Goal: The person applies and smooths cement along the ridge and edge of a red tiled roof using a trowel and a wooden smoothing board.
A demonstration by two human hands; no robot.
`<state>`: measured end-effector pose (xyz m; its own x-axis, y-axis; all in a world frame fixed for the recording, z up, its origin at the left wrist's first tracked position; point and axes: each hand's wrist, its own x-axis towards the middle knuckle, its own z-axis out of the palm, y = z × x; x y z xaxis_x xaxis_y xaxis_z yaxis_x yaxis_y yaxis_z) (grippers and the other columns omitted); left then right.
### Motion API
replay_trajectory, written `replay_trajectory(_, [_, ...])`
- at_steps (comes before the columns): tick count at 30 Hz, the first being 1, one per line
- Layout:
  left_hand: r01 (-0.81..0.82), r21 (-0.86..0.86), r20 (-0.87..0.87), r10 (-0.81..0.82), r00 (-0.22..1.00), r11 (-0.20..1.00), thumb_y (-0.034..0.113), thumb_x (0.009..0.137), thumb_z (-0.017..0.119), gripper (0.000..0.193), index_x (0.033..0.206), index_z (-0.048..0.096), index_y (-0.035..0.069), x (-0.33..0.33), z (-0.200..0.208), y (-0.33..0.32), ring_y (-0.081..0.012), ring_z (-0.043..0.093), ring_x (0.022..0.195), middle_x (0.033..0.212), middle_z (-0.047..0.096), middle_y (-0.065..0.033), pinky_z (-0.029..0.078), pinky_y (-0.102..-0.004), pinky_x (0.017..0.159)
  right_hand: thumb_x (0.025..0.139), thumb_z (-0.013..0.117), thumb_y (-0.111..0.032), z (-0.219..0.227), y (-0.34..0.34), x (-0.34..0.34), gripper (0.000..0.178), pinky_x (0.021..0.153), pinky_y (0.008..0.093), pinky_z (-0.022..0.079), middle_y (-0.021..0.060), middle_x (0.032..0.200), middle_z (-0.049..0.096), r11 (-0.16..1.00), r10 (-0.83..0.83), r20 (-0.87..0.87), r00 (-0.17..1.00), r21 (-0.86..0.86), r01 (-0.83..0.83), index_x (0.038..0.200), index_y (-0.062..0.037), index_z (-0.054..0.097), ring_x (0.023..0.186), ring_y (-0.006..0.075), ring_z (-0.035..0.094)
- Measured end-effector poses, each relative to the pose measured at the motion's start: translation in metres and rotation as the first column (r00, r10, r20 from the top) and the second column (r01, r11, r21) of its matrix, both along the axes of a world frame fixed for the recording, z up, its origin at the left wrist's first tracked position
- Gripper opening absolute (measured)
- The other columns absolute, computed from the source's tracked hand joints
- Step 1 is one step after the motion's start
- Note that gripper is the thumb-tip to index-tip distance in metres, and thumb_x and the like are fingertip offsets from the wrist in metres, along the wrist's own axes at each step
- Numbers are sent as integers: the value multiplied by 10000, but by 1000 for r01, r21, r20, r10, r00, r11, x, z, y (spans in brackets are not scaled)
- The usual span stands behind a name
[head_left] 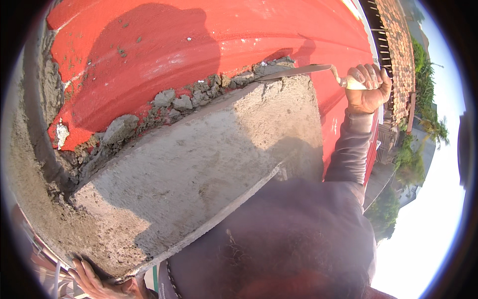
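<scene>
The right hand [368,89] was wrapped tight around the pale handle [355,83] of a trowel [306,70] at the far right. The trowel's flat blade was by the far edge of a grey concrete slab [199,149], near lumps of mortar [122,128] along a red sheet [149,50]. The left hand [107,288] touched the slab's near left corner; I could not tell if it gripped. The hands were well apart.
</scene>
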<state>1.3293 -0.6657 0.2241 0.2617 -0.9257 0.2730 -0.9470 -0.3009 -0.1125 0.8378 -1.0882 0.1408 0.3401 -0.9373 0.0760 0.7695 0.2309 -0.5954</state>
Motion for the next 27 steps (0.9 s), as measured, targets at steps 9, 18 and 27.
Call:
replay_trajectory(9, [15, 12, 33, -15, 999, 1000, 832, 921, 509, 994, 1448, 548, -10, 2, 2, 2, -385, 621, 1296, 1411, 646, -208, 422, -532, 1153, 982, 617, -207, 7, -25, -23, 359, 720, 330, 408, -58, 592, 440, 996, 18, 78, 997, 85, -25, 657, -170, 470, 589, 105, 447])
replay_trajectory(18, [-38, 6, 23, 38, 999, 999, 830, 933, 480, 974, 1398, 595, -19, -3, 3, 2, -408, 622, 1270, 1364, 666, -216, 440, -551, 1129, 982, 610, -203, -34, -25, -36, 349, 720, 321, 422, -47, 605, 485, 992, 2, 137, 991, 126, -20, 652, -163, 501, 578, 105, 462])
replay_trajectory(27, [-25, 6, 73, 25, 997, 1000, 836, 926, 484, 981, 1408, 583, -13, -5, 1, 0, -401, 631, 1251, 1366, 668, -207, 454, -545, 1102, 943, 610, -184, -80, -30, -39, 324, 707, 320, 440, -36, 581, 500, 979, -31, 172, 985, 202, -5, 636, -153, 512, 551, 109, 475])
